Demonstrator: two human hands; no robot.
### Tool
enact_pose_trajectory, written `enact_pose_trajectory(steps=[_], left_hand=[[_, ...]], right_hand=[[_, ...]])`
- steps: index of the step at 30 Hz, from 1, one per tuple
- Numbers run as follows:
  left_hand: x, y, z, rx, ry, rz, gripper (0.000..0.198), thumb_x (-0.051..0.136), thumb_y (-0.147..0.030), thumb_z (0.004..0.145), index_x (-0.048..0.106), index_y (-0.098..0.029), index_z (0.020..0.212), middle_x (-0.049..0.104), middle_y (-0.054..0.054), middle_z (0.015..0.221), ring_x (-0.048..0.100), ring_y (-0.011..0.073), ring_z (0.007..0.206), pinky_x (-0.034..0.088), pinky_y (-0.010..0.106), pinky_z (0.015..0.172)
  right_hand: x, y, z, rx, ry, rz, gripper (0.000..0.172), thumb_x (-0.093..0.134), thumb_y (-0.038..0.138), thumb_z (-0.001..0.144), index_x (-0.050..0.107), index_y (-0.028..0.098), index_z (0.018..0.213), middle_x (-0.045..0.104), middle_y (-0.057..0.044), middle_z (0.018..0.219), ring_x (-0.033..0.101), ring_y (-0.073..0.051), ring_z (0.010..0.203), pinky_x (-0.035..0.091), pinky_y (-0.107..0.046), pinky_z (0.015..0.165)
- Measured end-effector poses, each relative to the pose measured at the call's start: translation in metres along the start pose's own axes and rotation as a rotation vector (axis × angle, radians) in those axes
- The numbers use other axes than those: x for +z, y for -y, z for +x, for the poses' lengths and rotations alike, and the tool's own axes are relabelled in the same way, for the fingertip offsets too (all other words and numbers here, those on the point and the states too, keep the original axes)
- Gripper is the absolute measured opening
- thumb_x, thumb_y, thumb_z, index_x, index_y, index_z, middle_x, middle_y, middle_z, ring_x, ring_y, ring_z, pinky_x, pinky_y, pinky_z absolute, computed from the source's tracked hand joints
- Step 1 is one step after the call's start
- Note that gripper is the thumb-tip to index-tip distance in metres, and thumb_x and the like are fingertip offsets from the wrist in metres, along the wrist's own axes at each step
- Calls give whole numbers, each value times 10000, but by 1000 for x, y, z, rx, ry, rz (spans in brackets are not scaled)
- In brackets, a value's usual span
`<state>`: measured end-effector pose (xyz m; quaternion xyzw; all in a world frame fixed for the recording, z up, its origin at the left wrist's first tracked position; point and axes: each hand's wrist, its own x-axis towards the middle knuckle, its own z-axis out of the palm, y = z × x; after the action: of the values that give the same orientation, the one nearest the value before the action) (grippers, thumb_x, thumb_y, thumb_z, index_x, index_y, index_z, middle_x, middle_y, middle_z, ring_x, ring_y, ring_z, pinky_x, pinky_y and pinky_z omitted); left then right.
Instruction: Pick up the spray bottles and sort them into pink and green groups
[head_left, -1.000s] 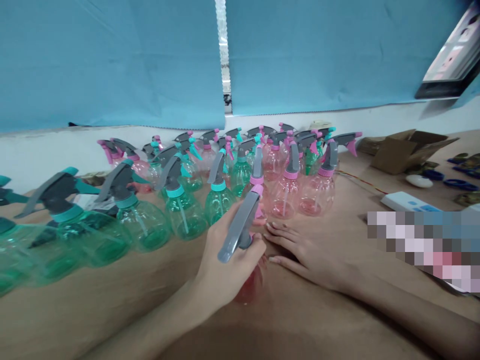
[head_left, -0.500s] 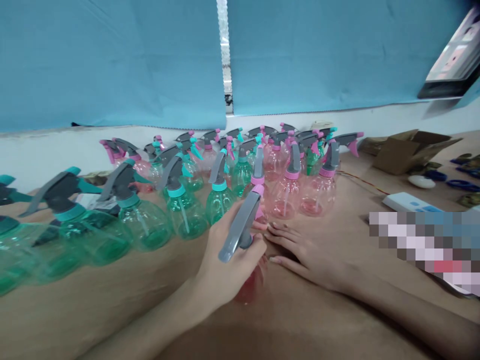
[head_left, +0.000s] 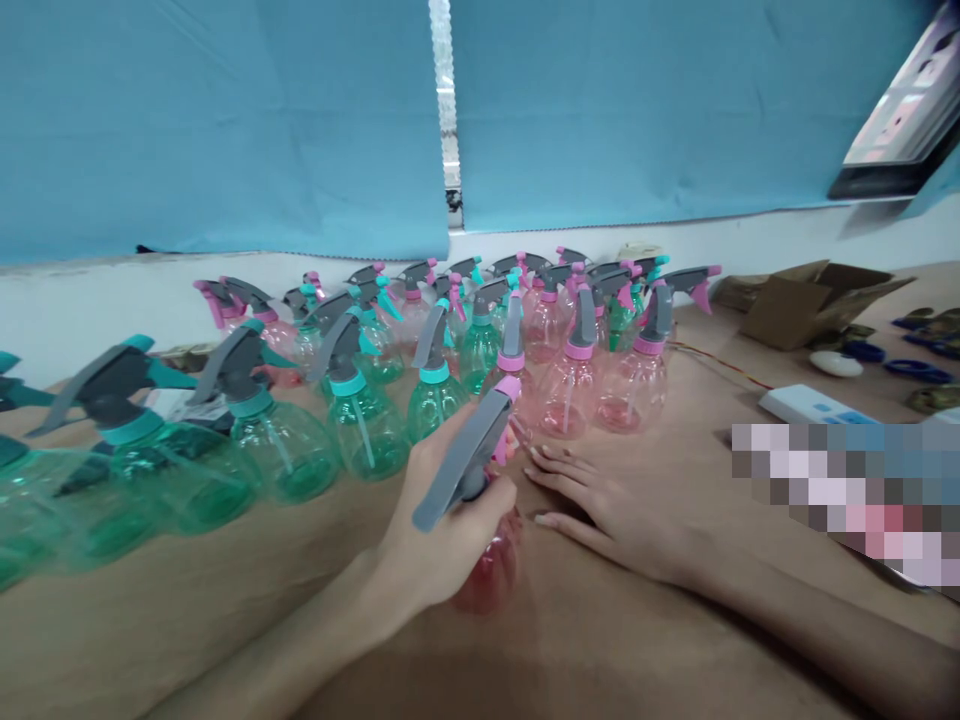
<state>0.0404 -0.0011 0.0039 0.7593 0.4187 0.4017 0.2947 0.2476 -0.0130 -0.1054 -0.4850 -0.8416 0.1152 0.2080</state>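
My left hand (head_left: pixel 442 510) is wrapped round the neck of a pink spray bottle (head_left: pixel 491 572) with a grey and pink trigger head (head_left: pixel 466 450). Its fingers partly hide the bottle's body and trigger. To the right, my right hand (head_left: pixel 600 505) lies on the table with fingers spread, holding nothing. Just beyond both hands stand clear pink spray bottles (head_left: pixel 566 400). Green spray bottles with teal collars (head_left: pixel 367 435) form a row running to the left.
More pink and green spray bottles (head_left: pixel 547 318) crowd the back near the wall. On the right are an open cardboard box (head_left: pixel 795 305), a white oval object (head_left: pixel 836 364), blue rings (head_left: pixel 919 371) and a white device (head_left: pixel 817 408). Blue curtains (head_left: pixel 225 130) hang behind.
My left hand and the pink spray bottle have shifted slightly left and toward me, with the head tilting more. My right hand has stayed nearly in place.
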Motion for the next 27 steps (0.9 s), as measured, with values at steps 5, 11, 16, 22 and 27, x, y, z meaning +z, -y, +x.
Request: enact_pose_trajectory(steps=[5, 11, 16, 22, 27], left_hand=[[1, 4, -1, 22, 73, -46, 91, 494, -158, 709, 458, -237, 737, 530, -51, 651, 529, 146, 597, 411, 270, 582], [4, 8, -2, 36, -8, 33, 127, 491, -154, 699, 513, -250, 779, 505, -36, 684, 498, 147, 596, 442, 261, 574], [5, 10, -4, 58, -39, 72, 121, 495, -165, 722, 569, -247, 771, 490, -29, 659, 465, 144, 568, 453, 266, 557], [6, 11, -5, 60, -47, 77, 141, 496, -150, 712, 569, -245, 786, 540, -20, 700, 513, 151, 615, 470, 267, 586], [7, 12, -5, 14, 3, 75, 167, 484, -117, 720, 518, -252, 812, 587, -30, 746, 558, 153, 672, 450, 258, 603]], right_hand=[[1, -1, 0, 0, 0, -1, 560, 422, 510, 923, 414, 199, 1389, 406, -90, 1445, 314, -251, 1358, 285, -480, 1108], [2, -2, 0, -6, -14, 12, 549, 431, 512, 919, 428, 216, 1382, 413, -89, 1440, 324, -258, 1353, 303, -480, 1099], [0, -1, 0, 8, 10, -11, 562, 411, 521, 924, 425, 194, 1382, 403, -91, 1446, 317, -249, 1357, 291, -472, 1107], [0, 0, 0, 1, 3, -10, 553, 406, 516, 928, 415, 207, 1387, 391, -80, 1454, 304, -240, 1363, 289, -471, 1108], [0, -1, 0, 8, 21, -16, 567, 398, 523, 929, 413, 191, 1388, 378, -85, 1461, 290, -239, 1369, 282, -466, 1113]])
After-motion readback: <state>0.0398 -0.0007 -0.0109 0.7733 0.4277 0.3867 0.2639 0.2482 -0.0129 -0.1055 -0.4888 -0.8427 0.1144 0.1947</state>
